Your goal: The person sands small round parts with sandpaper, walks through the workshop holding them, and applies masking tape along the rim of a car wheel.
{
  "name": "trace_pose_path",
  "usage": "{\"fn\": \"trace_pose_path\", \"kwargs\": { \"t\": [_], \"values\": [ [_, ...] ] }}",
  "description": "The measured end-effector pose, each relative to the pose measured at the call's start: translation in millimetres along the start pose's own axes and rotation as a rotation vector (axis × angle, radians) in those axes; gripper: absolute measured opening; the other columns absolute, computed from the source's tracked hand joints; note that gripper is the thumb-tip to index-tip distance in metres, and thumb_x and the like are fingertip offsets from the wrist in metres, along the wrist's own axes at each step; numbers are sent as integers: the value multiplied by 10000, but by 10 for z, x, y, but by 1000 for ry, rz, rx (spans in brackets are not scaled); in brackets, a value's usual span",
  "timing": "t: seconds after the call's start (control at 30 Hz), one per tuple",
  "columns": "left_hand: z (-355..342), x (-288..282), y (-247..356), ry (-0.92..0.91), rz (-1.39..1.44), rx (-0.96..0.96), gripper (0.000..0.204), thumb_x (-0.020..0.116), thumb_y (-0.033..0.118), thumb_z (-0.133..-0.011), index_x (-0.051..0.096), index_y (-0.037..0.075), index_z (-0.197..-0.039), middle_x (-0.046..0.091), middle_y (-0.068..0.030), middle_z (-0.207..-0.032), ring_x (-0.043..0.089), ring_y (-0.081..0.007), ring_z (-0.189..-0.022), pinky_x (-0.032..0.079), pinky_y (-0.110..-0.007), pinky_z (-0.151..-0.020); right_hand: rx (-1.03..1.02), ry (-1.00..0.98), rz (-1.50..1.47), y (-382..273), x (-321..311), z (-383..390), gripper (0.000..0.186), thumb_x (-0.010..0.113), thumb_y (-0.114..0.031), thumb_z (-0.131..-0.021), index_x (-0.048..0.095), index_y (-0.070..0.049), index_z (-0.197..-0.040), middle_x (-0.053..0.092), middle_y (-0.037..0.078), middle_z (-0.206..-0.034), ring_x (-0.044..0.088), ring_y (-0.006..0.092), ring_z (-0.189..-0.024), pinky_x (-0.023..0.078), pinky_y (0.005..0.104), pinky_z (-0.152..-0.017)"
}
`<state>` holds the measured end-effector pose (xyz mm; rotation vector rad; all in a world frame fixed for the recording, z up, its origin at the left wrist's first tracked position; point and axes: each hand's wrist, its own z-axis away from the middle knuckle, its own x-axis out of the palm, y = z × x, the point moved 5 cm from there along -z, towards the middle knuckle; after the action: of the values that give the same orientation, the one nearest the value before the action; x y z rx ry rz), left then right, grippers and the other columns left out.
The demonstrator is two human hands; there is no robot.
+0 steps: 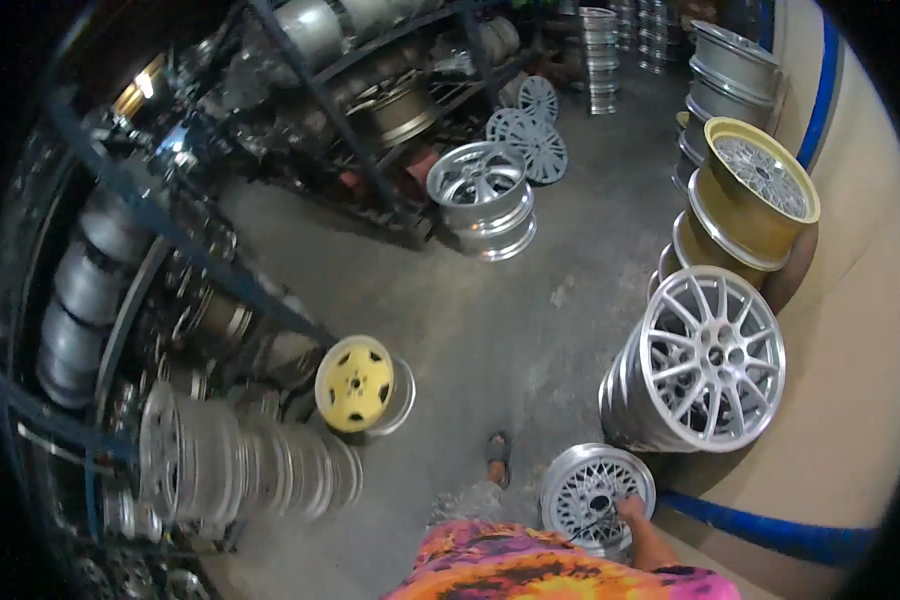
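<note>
My right hand (631, 509) is over the right side of a silver mesh-spoke wheel rim (576, 487), low in the view and close to my body. Its fingers look curled. A thin dark line runs from near the hand across the spokes, but I cannot make out whether it is a held thing. The rim lies face up, with a polished lip and a dark centre hole. My left hand is out of view.
A tall stack of multi-spoke silver rims (715, 357) stands to the right, with gold rims (710, 215) behind it. A yellow-faced rim (356, 385) and a row of silver rims (260, 460) lie left. Silver rims (483, 200) stand ahead beside metal shelving (345, 120).
</note>
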<state>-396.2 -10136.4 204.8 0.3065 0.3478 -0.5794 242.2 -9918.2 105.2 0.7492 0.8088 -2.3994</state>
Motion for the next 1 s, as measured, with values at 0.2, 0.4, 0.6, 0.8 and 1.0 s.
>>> {"fn": "trace_pose_path", "kwargs": {
  "t": [0.2,0.4,0.6,0.8,1.0],
  "values": [
    [-1912,-3121,3707,460,-263,626,403,543,368,-870,717,5,-844,704,-193,-814,685,-319,-796,512,-484,-722,-57,-358,-11,-1510,125,-330,395,606,-381,-827,719,-63,-1031,697,215,-1039,683,362,-923,518,482,-802],
    [-2254,-4593,8654,480,-261,642,390,602,399,-862,696,25,-926,720,-169,-891,686,-333,-838,515,-431,-736,-153,326,-330,-2999,-1130,-1132,306,630,-343,-811,742,-67,-879,703,211,-885,674,412,-855,525,454,-767],
    [-1573,-2841,11991,-74,28,1136,283,580,303,-962,686,49,-895,650,-36,-759,609,-135,-662,480,-311,-601,-219,214,-260,-3575,-2790,-2976,448,684,-498,-790,739,-93,-972,716,188,-942,686,383,-900,537,436,-802],
    [-4120,-2652,10994,-206,-467,1186,305,521,349,-895,693,105,-954,690,-155,-904,644,-348,-822,487,-499,-763,-329,241,-293,-5121,-4721,-4151,437,666,-474,-850,724,-95,-1060,725,172,-984,706,281,-920,544,411,-800],
    [-4530,-2751,11396,-166,-501,321,344,549,380,-912,685,95,-1049,690,-107,-910,648,-268,-812,503,-468,-762,-210,367,-70,-4905,-6059,-5815,356,658,-366,-875,708,-74,-1072,726,166,-943,708,259,-847,545,409,-764]
  ]
}}
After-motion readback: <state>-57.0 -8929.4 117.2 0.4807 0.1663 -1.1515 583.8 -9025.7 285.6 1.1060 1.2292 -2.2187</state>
